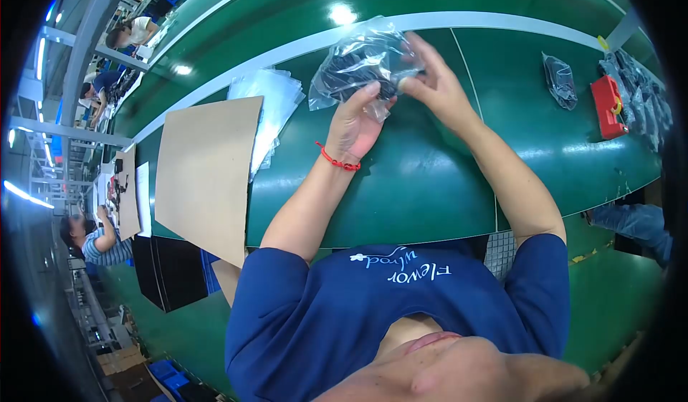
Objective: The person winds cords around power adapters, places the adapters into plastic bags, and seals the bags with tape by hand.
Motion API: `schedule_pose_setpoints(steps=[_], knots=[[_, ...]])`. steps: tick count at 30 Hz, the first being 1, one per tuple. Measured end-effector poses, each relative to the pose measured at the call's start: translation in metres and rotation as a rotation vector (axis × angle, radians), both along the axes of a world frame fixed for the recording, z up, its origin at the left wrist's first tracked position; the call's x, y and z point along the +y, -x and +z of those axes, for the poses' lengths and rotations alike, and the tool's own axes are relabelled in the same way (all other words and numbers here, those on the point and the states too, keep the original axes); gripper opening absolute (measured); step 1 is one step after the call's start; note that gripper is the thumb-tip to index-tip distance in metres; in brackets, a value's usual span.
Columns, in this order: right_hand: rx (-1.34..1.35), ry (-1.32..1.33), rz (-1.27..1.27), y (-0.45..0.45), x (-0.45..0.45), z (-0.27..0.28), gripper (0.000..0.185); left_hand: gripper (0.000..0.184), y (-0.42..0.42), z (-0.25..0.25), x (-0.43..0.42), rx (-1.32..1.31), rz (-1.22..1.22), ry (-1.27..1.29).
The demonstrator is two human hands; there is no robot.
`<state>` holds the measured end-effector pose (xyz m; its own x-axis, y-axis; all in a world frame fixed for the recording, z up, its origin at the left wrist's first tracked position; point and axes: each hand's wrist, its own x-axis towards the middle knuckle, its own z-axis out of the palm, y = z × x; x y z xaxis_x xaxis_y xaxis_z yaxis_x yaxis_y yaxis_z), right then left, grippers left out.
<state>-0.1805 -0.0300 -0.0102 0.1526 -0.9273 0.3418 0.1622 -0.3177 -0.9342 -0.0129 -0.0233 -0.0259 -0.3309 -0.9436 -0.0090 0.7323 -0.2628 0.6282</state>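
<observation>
Head view: left hand [358, 119] fingers holding clear crinkly plastic bag [357, 61], thumb on near edge; right hand [443, 90] fingers curved at bag's right side, thumb apart, cannot tell if gripping. Dark, bulky contents inside; bag over glossy green table [423, 187], long axis slanting near-left to far-right. Left: flat clear sleeves [276, 94], stiff brown cardboard sheet [208, 173]. Right: bagged dark item [560, 81], red box [608, 108], bagged pile [640, 94].
</observation>
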Motion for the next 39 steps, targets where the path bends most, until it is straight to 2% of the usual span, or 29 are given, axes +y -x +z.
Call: schedule_pose_setpoints(steps=[1, 5, 10, 13, 14, 17, 22, 25, 26, 29, 30, 34, 37, 39], knots=[[-0.124, -0.162, 0.101, -0.002, 0.000, -0.002, 0.025, 0.034, 0.001, 0.000, 0.000, -0.023, 0.018, 0.019], [-0.089, -0.023, 0.025, -0.001, -0.004, -0.004, 0.026, 0.043, 0.011, 0.001, 0.005, -0.111, 0.040, 0.103], [-0.097, -0.052, -0.170, 0.022, -0.012, 0.006, 0.022, 0.050, -0.007, -0.003, -0.015, -0.094, 0.085, 0.140], [-0.224, -0.028, -0.224, 0.032, -0.023, 0.001, 0.023, 0.056, -0.017, -0.002, -0.020, -0.410, 0.034, 0.277], [-0.226, -0.030, -0.232, 0.034, -0.020, 0.000, 0.023, 0.056, -0.012, -0.004, -0.018, -0.411, 0.025, 0.277], [0.087, 0.129, -0.115, 0.027, -0.008, 0.006, 0.025, 0.046, 0.010, 0.001, 0.001, -0.447, 0.123, 0.366], [-0.028, 0.304, -0.270, 0.005, -0.003, 0.013, 0.026, 0.032, 0.003, 0.004, 0.004, -0.247, 0.246, 0.170], [0.161, -0.124, 0.183, 0.012, -0.003, 0.003, 0.028, 0.022, 0.011, 0.013, 0.008, -0.370, 0.466, 0.310], [0.162, -0.123, 0.185, 0.010, -0.003, 0.002, 0.028, 0.022, 0.011, 0.017, 0.007, -0.368, 0.468, 0.311], [-0.151, 0.019, 0.086, -0.002, -0.001, 0.000, 0.024, 0.024, 0.007, 0.024, 0.007, -0.508, 0.569, 0.556], [-0.148, 0.016, 0.091, -0.001, -0.001, -0.003, 0.024, 0.024, 0.006, 0.022, 0.008, -0.508, 0.574, 0.551], [-0.061, -0.057, 0.158, 0.007, -0.006, -0.008, 0.018, 0.024, 0.003, 0.014, 0.010, -0.378, 0.470, 0.394], [0.225, 0.067, -0.045, 0.008, -0.003, -0.005, 0.014, 0.024, 0.007, 0.010, 0.011, -0.262, 0.409, 0.366], [0.268, 0.092, -0.100, 0.008, -0.002, -0.007, 0.013, 0.025, 0.015, 0.011, 0.008, -0.283, 0.473, 0.320]])
